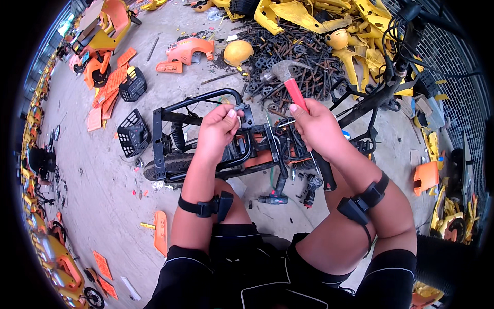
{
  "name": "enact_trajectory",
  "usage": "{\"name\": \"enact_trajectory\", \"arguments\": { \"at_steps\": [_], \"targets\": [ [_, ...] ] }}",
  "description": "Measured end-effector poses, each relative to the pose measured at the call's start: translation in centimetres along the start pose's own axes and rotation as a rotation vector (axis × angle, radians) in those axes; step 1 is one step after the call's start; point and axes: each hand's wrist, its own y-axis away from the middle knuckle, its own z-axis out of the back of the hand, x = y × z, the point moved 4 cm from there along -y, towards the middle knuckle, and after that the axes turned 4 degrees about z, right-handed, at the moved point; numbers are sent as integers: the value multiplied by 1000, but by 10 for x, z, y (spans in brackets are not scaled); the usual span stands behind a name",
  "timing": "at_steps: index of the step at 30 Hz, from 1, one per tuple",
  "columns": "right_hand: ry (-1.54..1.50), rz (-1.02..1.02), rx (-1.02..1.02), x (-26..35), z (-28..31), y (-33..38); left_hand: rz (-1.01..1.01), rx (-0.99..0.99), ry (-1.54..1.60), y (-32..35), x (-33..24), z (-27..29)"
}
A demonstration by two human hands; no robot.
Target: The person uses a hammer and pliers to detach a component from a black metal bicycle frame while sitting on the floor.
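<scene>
My right hand is wrapped round the handle of a claw hammer, its steel head raised and its black grip end below the fist. A thin metal shaft shows beside those fingers; I cannot tell whether it is held. With thumb and fingers pinched, my left hand holds a small metal piece at the corner of a black tubular vehicle frame. The frame lies across the floor under both hands, with a tyre at its left end. Its middle is partly hidden by my hands.
Two cordless drills rest on the floor before my knees. Beyond the frame lies a heap of dark metal parts, with yellow panels behind. Black baskets and orange panels lie to the left.
</scene>
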Motion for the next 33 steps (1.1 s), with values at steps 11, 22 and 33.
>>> {"name": "enact_trajectory", "arguments": {
  "at_steps": [11, 22, 33],
  "targets": [
    [-246, 255, 63, 94, 28, 80, -960, -519, -772, 134, -86, -80],
    [-541, 420, 338, 152, 2, 195, -1432, -590, -1098, 249, -145, -134],
    [-839, 298, 323, 106, -26, 183, -1361, -652, -1190, 296, -158, -150]
  ]
}}
